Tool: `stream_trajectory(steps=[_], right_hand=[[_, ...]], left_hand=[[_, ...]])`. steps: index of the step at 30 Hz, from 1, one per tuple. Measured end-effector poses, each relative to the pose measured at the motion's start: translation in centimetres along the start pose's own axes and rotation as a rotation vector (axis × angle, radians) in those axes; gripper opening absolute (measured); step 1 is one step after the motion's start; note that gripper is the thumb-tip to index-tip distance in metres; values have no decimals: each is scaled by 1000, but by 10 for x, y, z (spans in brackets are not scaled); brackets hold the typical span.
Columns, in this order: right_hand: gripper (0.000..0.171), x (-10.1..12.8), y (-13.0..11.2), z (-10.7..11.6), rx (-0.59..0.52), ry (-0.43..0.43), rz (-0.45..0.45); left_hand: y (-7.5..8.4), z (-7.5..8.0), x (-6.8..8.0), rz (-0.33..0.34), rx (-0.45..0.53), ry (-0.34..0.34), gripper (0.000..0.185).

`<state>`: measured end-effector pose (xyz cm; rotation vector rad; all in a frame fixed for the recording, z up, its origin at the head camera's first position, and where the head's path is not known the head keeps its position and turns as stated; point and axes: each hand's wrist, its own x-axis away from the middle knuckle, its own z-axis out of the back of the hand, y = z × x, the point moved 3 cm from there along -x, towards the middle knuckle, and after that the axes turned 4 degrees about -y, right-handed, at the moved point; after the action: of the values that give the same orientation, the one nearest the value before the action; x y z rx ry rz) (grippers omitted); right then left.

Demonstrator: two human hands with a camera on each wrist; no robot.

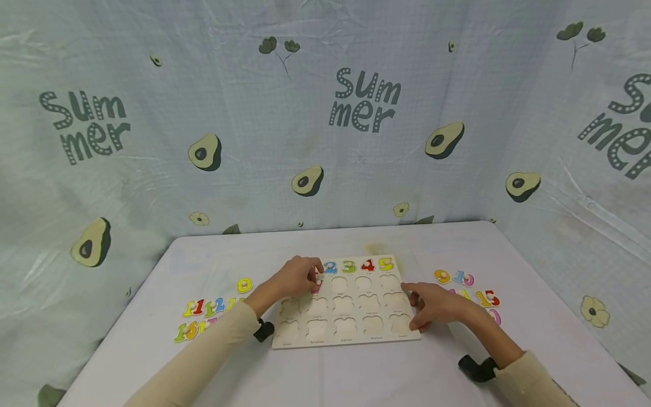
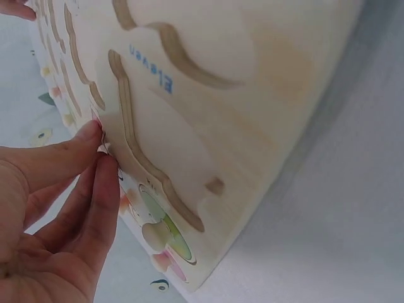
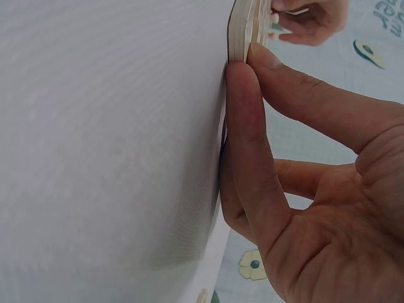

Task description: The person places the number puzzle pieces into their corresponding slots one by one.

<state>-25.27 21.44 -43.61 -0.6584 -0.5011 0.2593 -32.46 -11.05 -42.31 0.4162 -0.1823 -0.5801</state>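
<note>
A wooden number puzzle board (image 1: 346, 341) with shaped recesses lies flat on the table. Numbers 2 to 5 sit along its top row, among them a blue 2 (image 1: 330, 267) and a yellow 5 (image 1: 386, 264). My left hand (image 1: 300, 275) is over the upper left part of the board. Its thumb and fingertips pinch a small pink-red puzzle piece (image 1: 317, 286) at the second row; the fingers hide most of it. With thumb and a finger at its right edge, my right hand (image 1: 434, 305) holds the board. The left wrist view shows a green knobbed piece (image 2: 167, 221) set near the board's edge.
Left of the board lie loose number pieces, including a yellow 8 (image 1: 244, 285) and an 11 (image 1: 194, 308). Others lie to the right, such as an orange 9 (image 1: 442, 276) and a red-and-yellow 15 (image 1: 487, 298). A printed cloth (image 1: 356, 186) hangs behind the table (image 1: 356, 379).
</note>
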Motion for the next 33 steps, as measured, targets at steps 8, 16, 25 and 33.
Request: stream_trajectory(steps=[8, 16, 25, 33], right_hand=[[94, -1, 1, 0, 1, 0, 0], [93, -4, -3, -1, 7, 0, 30], [94, -1, -1, 0, 11, -3, 6], [94, 2, 0, 0, -44, -20, 19]], left_hand=[[-3, 11, 14, 84, 59, 57, 22], [-26, 40, 44, 143, 51, 187, 26], [-65, 58, 82, 183, 7, 251, 20], [-88, 60, 107, 242, -5, 212, 19]])
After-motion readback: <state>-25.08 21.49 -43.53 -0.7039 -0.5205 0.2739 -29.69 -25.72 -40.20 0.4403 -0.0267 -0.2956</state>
